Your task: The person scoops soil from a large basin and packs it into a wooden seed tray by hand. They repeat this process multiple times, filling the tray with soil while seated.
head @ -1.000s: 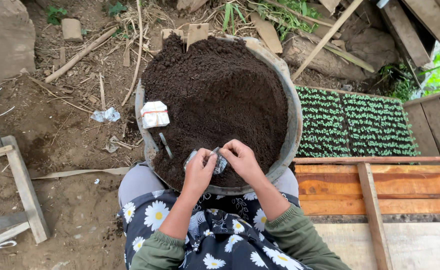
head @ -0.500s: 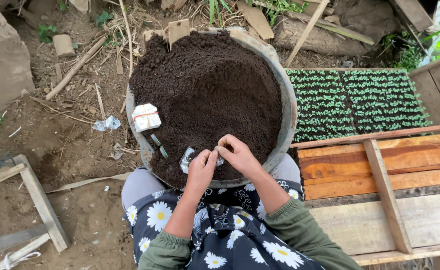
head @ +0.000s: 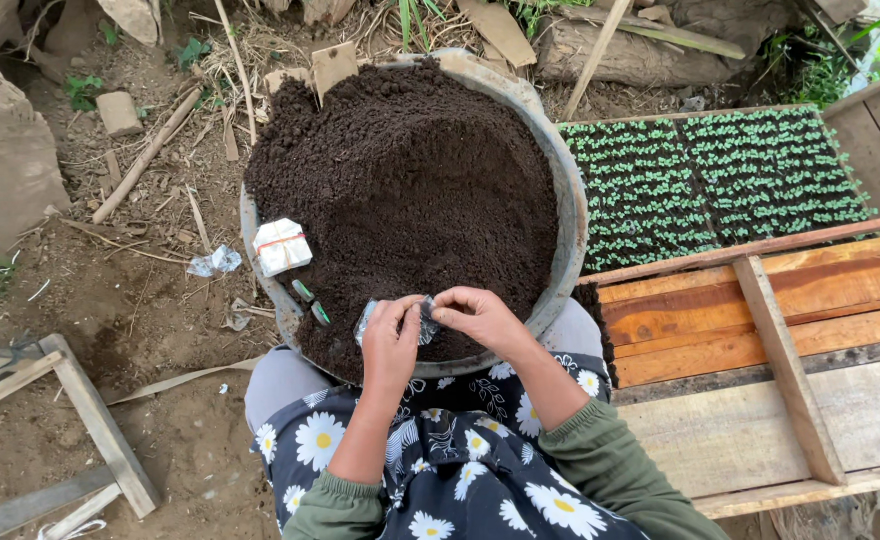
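1. Your left hand (head: pixel 392 340) and right hand (head: pixel 480 318) both pinch a small clear plastic packet (head: pixel 422 320), held just over the near rim of the big round basin (head: pixel 565 190) heaped with dark soil (head: pixel 410 190).
2. Keep both grips closed on the packet's top edge, fingertips close together, so a tear would run straight and not rip down the side.
3. Hold the packet above the soil, not past the rim; anything small that falls out would likely be lost against the daisy-print apron (head: pixel 460 470) or the bare ground.
4. Work with short, gentle pulls. Thin film like this probably gives way suddenly.
5. What is inside the packet is too small to tell, so treat it as loose and fine.
6. Mind the white folded packet with a red band (head: pixel 283 246) and the two small green pieces (head: pixel 312 302) resting on the soil near the left rim; keep your forearm off them.
7. The seedling tray (head: pixel 710 180) sits beyond the basin's right side, well clear of your hands.
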